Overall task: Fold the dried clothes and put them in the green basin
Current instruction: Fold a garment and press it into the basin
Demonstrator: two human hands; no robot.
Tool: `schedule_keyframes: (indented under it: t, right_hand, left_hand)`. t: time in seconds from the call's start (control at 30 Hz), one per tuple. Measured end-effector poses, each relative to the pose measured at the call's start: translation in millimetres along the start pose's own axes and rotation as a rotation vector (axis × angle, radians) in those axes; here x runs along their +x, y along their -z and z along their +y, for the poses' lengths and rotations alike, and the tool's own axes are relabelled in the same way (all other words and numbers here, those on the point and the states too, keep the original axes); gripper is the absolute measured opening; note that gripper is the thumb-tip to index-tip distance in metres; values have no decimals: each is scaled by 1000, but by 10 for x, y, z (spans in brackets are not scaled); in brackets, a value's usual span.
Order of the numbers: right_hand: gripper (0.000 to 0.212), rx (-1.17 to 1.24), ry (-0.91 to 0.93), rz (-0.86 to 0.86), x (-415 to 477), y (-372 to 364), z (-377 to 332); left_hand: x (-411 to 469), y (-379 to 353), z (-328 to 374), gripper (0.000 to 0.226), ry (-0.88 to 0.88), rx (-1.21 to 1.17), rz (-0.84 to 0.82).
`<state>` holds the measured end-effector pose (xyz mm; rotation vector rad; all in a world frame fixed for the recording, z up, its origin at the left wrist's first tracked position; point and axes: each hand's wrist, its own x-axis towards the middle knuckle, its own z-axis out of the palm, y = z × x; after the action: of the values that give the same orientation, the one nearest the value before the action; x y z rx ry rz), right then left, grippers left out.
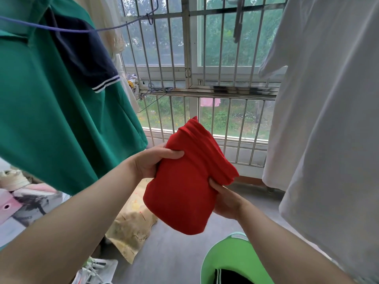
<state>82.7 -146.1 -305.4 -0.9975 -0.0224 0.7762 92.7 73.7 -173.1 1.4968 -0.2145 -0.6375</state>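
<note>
A folded red garment (184, 185) is held in mid-air at the centre of the view. My left hand (152, 163) grips its upper left edge, thumb on top. My right hand (223, 200) grips its right side from below, fingers mostly hidden under the cloth. The green basin (225, 255) stands on the floor below, at the bottom right, with a dark garment with white stripes (227, 276) inside it. A green shirt (57, 111) with a navy sleeve hangs at the left. A white shirt (328, 119) hangs at the right.
A barred window (194, 74) fills the wall ahead. A yellowish patterned pillow (133, 228) lies on the grey floor at lower centre. Folded bedding and pink items (22, 201) are piled at the left. A blue clothes line (61, 28) runs across the upper left.
</note>
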Motion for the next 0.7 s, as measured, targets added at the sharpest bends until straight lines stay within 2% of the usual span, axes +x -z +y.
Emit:
schedule_keyframes:
  t: [0.23,0.37,0.43,0.53,0.63,0.7]
  right_hand:
    - [90,79,83,89,-84,-46,-135]
    - [58,-17,38,163,-152,-90,-205]
    - [44,-40,39,224,-176,-58,-216]
    - [38,-67,52,309,-224,56,-211]
    - [15,-71,51,405,-254,166,-130]
    - [13,-52,29,457,-279,260,-22]
  left_hand:
    - [-51,147,-62,85,-21,-39,16]
    - [-16,197,-273,85,-39,-82,56]
    - [17,195,-376,78,-37,-83,83]
    - [103,191,-560,66,-14,-52,131]
    - [228,128,-817,59,29,-52,183]
    - [324,34,-1010,55,49,-71,205]
